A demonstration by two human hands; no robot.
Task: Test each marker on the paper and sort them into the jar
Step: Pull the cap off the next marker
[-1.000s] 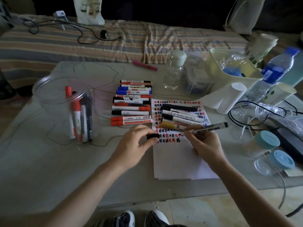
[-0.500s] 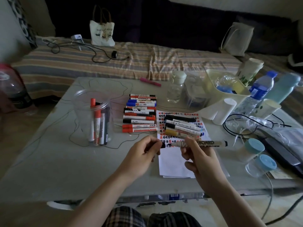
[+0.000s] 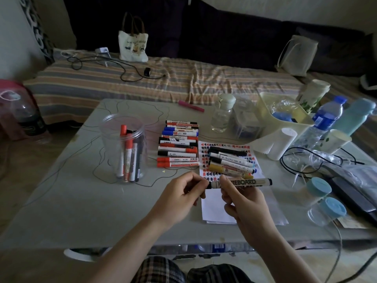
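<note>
Marker point(image 3: 242, 183) pinched in both your hands, left point(image 3: 181, 198) and right point(image 3: 242, 203), above paper point(image 3: 216, 211) on grey table point(image 3: 81, 201); striped bed point(image 3: 142, 78) behind.

Your view is dim and flat, with soft light falling from the upper right wall, the dark sofa back point(image 3: 224, 37) nearly black, a faint sheen on the table point(image 3: 81, 201), wide-angle bending at the edges, and slight softness throughout.

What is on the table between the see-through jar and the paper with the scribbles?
In the head view, a stack of markers lies in a column between the jar and the paper.
</note>
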